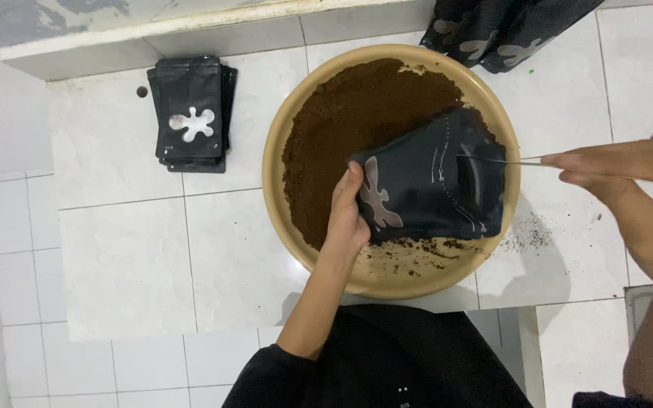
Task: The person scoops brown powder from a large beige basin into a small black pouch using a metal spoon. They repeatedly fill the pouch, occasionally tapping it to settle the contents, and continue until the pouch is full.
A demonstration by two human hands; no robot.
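Left hand [347,215] grips black pouch [432,185] by bottom end, held tilted over tan bowl [277,136] of brown powder [357,121]. Right hand [614,170] pinches thin metal handle [512,160] reaching into pouch mouth. Stack of flat pouches [190,113] lies left on white tiled counter [126,249].

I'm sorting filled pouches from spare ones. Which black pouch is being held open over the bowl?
The black pouch gripped by the left hand above the tan bowl; the stacked pouches lie flat on the tiles.
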